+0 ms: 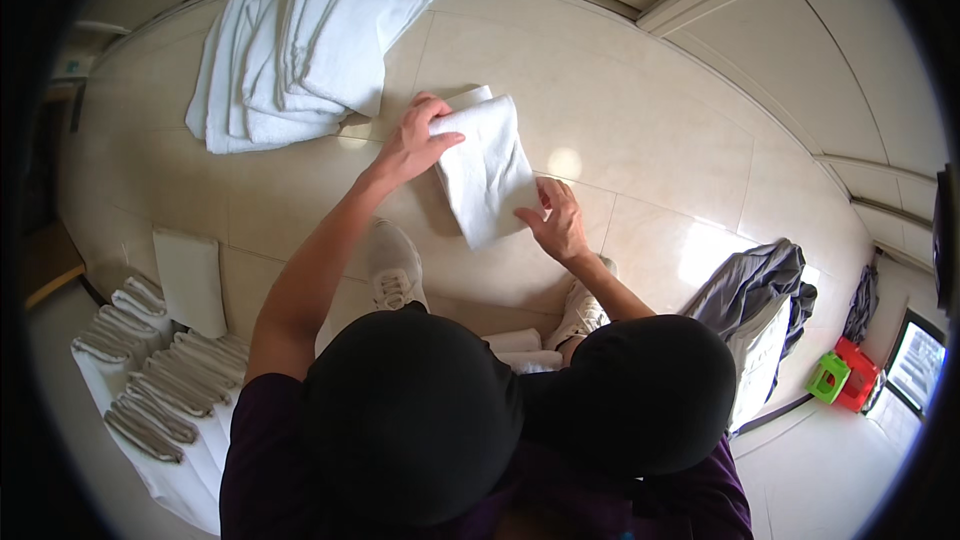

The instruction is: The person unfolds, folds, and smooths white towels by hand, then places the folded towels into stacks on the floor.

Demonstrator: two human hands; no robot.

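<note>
A folded white towel [486,172] lies at a slant before me, partly lifted off the tiled floor. My left hand [414,136] pinches its upper left corner, thumb on top and fingers tucked behind. At the lower right edge, my right hand [556,221] holds the cloth between thumb and fingers. Creases run across the towel's right half, and another layer shows behind its top edge. Beyond my left hand, a fanned pile of white towels [315,52] rests on the floor. Between my shoes, white folded or rolled cloths [517,341] are partly hidden by my knees.
At left stand rows of folded white towels [172,382], beside a flat white folded piece [191,281]. To the right lie grey cloth [754,281] and a white bag-like item [761,360] bearing writing. Farther off are green [828,377] and red plastic stools [859,375]. Cabinet doors [810,60] border the floor.
</note>
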